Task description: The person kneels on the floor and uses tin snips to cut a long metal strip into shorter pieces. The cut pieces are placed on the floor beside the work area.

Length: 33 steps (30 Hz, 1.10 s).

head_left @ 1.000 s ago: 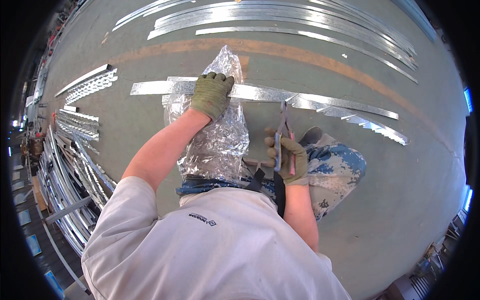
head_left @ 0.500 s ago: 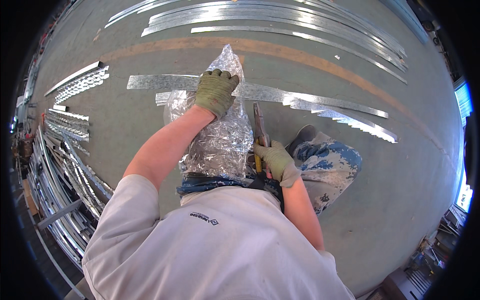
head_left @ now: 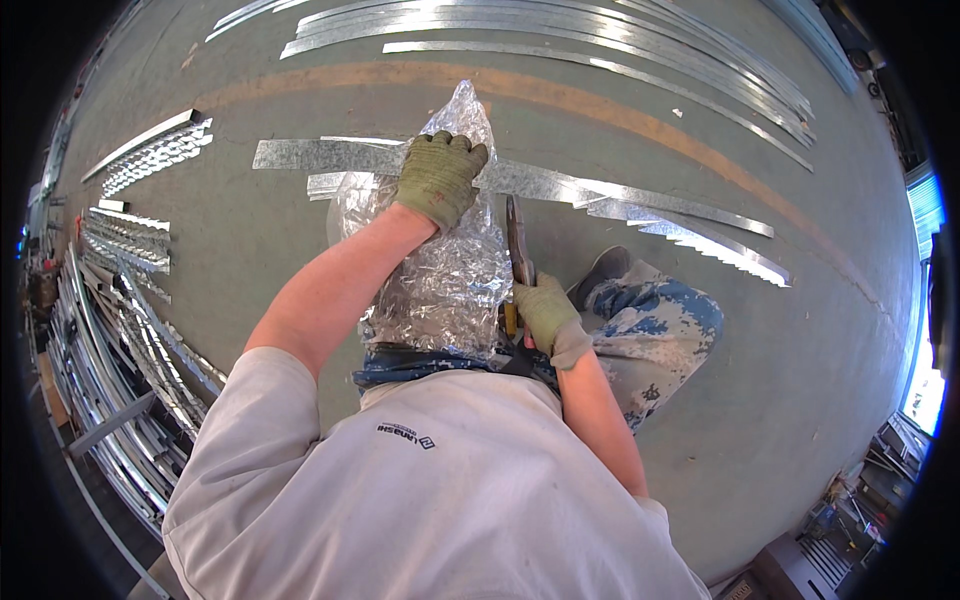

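My left hand [head_left: 440, 178], in an olive-green work glove, is closed over a long flat galvanized metal strip [head_left: 310, 154] that lies crosswise before me. Other strips overlap it, fanning into a stepped bundle [head_left: 665, 232] on the right. Crinkled clear plastic film [head_left: 435, 300] drapes over my lap, under the strips, and rises to a peak beyond my left hand. My gloved right hand [head_left: 550, 314] grips metal snips [head_left: 517, 240] with dark blades and a bit of yellow and red at the handles. The blades point away from me, their tip just below the strip.
More long metal strips [head_left: 480, 22] lie on the grey-green floor ahead, past a faded orange line [head_left: 360, 76]. Toothed metal pieces [head_left: 160, 158] and a heap of metal profiles [head_left: 105, 370] are at the left. My camouflage-trousered leg [head_left: 655, 335] is bent at the right.
My left hand has shifted slightly right. The strips have spread a little, with another edge now showing behind the front one. The snips have moved slightly nearer the strip.
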Tool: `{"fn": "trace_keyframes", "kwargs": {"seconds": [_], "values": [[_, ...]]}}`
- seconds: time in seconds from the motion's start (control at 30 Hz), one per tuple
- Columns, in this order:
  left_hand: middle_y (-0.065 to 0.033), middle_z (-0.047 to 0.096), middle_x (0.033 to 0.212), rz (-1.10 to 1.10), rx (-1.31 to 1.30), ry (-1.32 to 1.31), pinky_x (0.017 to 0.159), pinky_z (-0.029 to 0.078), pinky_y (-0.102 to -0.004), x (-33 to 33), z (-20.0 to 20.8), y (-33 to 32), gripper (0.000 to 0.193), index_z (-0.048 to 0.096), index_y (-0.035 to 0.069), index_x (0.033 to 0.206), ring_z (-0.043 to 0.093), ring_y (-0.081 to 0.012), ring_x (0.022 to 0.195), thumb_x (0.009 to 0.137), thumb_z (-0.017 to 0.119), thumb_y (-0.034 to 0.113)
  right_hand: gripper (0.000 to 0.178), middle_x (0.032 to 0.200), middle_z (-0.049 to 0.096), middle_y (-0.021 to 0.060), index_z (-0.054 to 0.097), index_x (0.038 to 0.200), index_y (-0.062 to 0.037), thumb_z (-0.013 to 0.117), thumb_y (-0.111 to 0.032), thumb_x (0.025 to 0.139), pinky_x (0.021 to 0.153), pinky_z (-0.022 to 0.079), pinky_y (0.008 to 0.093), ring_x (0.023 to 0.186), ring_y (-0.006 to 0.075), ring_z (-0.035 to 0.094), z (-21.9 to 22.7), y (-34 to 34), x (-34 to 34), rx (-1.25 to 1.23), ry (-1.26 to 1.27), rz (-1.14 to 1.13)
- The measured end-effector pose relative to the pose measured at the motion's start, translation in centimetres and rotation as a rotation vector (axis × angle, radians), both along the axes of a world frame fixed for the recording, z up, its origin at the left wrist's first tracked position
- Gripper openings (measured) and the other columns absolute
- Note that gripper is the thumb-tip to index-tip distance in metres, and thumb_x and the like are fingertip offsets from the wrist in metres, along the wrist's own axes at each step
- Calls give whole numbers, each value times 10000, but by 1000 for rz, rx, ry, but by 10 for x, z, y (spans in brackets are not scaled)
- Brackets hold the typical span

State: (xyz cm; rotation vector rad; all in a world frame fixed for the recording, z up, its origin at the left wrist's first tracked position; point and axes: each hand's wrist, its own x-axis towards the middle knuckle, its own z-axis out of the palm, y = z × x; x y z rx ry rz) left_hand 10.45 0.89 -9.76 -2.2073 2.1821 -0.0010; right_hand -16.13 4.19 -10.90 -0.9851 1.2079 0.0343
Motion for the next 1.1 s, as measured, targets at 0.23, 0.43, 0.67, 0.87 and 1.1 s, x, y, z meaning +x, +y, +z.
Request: {"fn": "trace_keyframes", "kwargs": {"seconds": [0.23,0.43,0.67,0.87,1.1], "values": [[-100,761,1298,0,-32,18,1081,541,-526,0,-3,0,599,726,160,1455,710,-334,1250,887,871,283,280,737,673,129,681,1204,-47,635,-322,1183,367,414,427,409,254,565,-9,3,3,-31,-18,-66],[-96,769,1275,-8,-37,12,1064,552,-521,0,-4,0,578,735,157,1435,718,-332,1240,886,872,280,315,731,670,114,692,1204,-51,645,-361,1181,366,412,420,407,249,565,-18,7,5,-70,2,-93],[-97,777,1256,-5,0,-12,1042,564,-520,-4,0,-2,574,730,165,1430,724,-335,1239,898,884,317,318,672,632,108,697,1128,-75,664,-391,1132,398,441,436,473,278,601,-30,15,13,-31,105,-151],[-101,776,1253,2,31,-15,1022,564,-527,-6,4,-2,564,731,172,1415,723,-343,1234,897,889,329,315,653,631,79,726,1065,-86,694,-396,1104,404,446,434,461,248,607,-25,23,15,-1,58,-260],[-106,777,1280,38,87,-1,1037,551,-531,-11,9,-7,597,743,189,1439,720,-353,1237,875,895,310,209,851,749,95,745,1128,-32,707,-237,1109,492,546,386,596,226,710,-28,25,8,266,-360,-491]]}}
